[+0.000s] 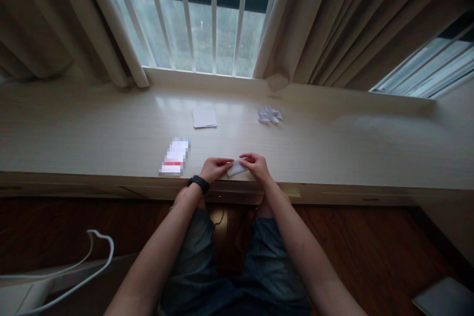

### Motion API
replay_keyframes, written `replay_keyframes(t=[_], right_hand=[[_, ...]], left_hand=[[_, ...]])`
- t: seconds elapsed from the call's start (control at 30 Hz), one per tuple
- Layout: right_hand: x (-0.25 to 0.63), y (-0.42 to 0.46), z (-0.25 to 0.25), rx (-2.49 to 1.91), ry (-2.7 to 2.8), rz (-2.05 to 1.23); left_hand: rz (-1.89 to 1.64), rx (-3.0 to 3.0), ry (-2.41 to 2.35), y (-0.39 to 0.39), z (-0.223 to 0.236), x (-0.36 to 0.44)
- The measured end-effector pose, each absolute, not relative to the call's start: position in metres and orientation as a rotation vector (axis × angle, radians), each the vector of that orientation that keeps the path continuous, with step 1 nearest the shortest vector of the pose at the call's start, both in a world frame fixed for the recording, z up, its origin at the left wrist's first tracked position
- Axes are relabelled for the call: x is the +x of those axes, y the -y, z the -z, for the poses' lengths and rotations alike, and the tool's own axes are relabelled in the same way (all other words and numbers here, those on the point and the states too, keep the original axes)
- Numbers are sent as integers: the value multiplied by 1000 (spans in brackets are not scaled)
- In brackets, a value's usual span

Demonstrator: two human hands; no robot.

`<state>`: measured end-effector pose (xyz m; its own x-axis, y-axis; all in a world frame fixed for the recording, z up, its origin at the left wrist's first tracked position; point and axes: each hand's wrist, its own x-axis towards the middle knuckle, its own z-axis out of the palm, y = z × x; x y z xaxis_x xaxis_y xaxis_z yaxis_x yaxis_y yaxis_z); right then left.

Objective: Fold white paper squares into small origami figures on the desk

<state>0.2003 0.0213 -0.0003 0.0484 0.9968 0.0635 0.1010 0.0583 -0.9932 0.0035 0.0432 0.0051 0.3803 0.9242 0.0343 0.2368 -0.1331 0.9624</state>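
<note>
Between my two hands, near the front edge of the pale counter (122, 131), is a small folded piece of white paper (237, 168). My left hand (216, 168), with a black watch on its wrist, pinches the paper's left side. On the other side, my right hand (256, 164) has thumb and fingers closed on the upper right part. Farther back lies a short stack of square white paper sheets (205, 117). Right of that stack sits a cluster of several small folded paper pieces (270, 114).
A blurred-out phone-like rectangle (175, 157) lies left of my hands. Behind the counter are a barred window (200, 19) and beige curtains (326, 19). Drawer fronts run under the counter edge. A white cable (111, 252) loops at lower left above the wooden floor (355, 242).
</note>
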Motion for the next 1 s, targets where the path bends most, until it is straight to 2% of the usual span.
replay_keyframes(t=[0.7,1.0], right_hand=[[203,-27,11,-1146,1008,-1171],[204,-27,12,-1251,921,-1131]], left_hand=[[-812,1575,-984,-44,-4,3],[-827,1558,-976,-41,-10,5]])
